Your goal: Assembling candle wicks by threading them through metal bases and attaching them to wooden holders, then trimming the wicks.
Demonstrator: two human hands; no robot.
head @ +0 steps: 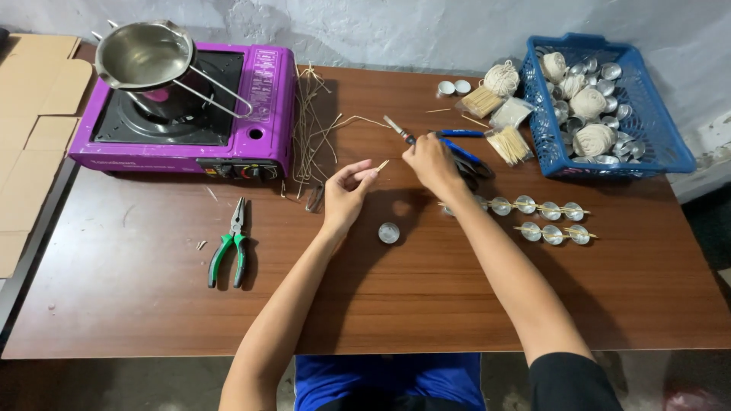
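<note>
While both forearms extend over the wooden counter (152,304), the left hand (344,196) sits just right of the purple portable stove (183,114), its grip narrowed to a thumb-and-forefinger pinch on a short pale wick piece (382,164) whose tip projects toward the other hand. The right hand (432,161) lies farther right of the stove, close to the left hand but apart from it, its grip closed around blue-handled scissors (403,134); the blades point up and left, toward the stove. A small empty metal cup (389,232) stands on the counter below and right of the stove, beneath the gap between the two hands, touched by neither. Green-handled pliers (232,243) lie directly below the stove's front edge, shut and unattended. A steel pouring pot (145,55) rests on the stove's burner, its wire handle reaching over the right side of the stove top. Loose lengths of pale wick (312,129) are scattered against the stove's right flank. Well right of the stove, two rows of metal cups with sticks laid across them (548,221) sit beyond the right forearm. Farthest from the stove, a blue plastic basket (670,156) holds balls of string and more metal cups, with bundles of small sticks (506,144) beside it on the stove side. Flattened cardboard (30,114) lies left of the stove.
</note>
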